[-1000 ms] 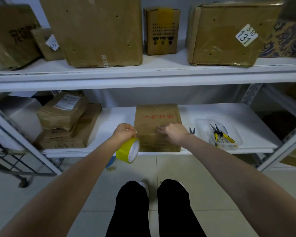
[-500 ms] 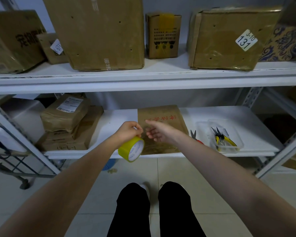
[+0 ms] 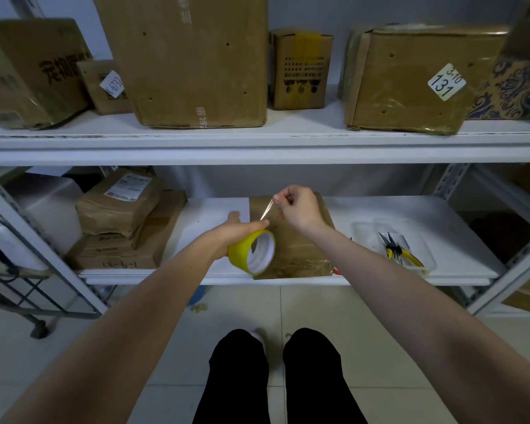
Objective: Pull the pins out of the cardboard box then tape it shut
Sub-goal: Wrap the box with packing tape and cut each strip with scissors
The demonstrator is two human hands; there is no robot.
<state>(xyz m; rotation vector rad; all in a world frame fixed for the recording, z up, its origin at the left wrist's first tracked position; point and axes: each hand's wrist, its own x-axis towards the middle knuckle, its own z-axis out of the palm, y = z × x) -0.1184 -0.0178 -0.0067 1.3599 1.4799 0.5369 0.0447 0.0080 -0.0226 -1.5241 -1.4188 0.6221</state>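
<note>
A flat brown cardboard box (image 3: 303, 252) with red print lies on the lower white shelf (image 3: 214, 215), its near edge at the shelf front. My left hand (image 3: 239, 231) grips a yellow roll of tape (image 3: 251, 252) just above the box's left side. My right hand (image 3: 297, 209) pinches the free end of a clear tape strip (image 3: 268, 211) and holds it up over the box's far part. The strip runs from the roll to my right fingers. No pins can be made out on the box.
A clear plastic tray (image 3: 426, 258) with yellow-handled pliers (image 3: 398, 254) sits right of the box. Stacked brown parcels (image 3: 120, 228) fill the shelf's left end. Several cardboard boxes (image 3: 193, 62) stand on the upper shelf. A metal cart (image 3: 19, 289) is at the far left.
My right hand left the box top, took the tape end at the roll and pulled it up and away, drawing out a clear strip. My left hand tilted the roll.
</note>
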